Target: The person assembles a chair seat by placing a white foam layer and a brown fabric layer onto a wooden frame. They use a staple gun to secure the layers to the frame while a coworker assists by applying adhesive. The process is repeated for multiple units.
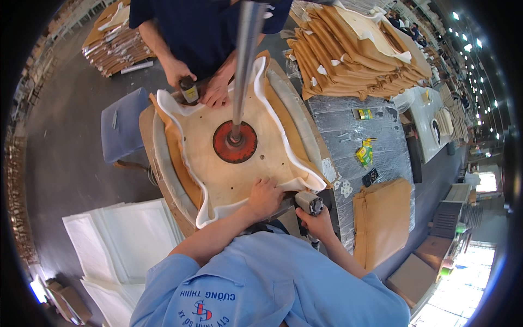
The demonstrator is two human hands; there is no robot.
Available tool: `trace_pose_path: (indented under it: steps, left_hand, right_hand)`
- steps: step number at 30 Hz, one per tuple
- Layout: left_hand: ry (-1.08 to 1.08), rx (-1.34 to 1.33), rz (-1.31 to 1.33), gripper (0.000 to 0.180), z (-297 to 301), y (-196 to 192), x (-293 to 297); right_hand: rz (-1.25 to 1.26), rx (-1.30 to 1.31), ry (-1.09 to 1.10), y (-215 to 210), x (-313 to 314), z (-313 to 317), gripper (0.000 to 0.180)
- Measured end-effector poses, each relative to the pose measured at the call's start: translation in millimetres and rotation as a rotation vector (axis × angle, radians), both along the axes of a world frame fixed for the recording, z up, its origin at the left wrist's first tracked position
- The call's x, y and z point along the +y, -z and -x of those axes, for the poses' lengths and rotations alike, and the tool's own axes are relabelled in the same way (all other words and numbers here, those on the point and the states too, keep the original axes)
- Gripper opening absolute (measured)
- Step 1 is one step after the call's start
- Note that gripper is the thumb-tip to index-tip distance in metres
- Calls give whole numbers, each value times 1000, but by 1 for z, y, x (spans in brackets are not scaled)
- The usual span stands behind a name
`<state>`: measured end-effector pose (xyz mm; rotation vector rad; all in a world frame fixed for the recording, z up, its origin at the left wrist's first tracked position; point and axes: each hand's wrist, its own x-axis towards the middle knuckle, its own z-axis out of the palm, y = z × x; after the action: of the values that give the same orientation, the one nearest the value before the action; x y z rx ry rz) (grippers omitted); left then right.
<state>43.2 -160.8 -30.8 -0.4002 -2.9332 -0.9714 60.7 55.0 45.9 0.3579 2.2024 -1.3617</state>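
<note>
A pale plywood seat panel lies in front of me, with white foam and a tan cover showing around its sides. A red round plate on a metal shaft presses on its middle. My left hand is closed over the near edge, its fingertips on the wood; the cover's fold under it is mostly hidden. In my right hand is a grey staple gun, held beside the near right corner. Across the panel, a co-worker's hand holds a dark staple gun; the other hand presses the far edge.
A plastic-wrapped table at right carries small yellow-green boxes, folded tan covers and a tall pile of covered panels. A blue padded seat and white sheets stand at left. Another pile is farther back.
</note>
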Motion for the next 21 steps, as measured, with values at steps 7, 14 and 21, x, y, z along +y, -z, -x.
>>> trace_pose_path:
  steps: [7,14,21]
  left_hand:
    - [-155,5,-188,16,0,7,3]
    - [-196,-22,-221,15,3,10,3]
    - [-180,-34,-183,11,3,10,0]
  right_hand:
    - [23,-117,-91,-14,-7,27,27]
    - [81,-124,-142,-17,-31,55,24]
    - [-31,-223,-200,-25,-45,71,24]
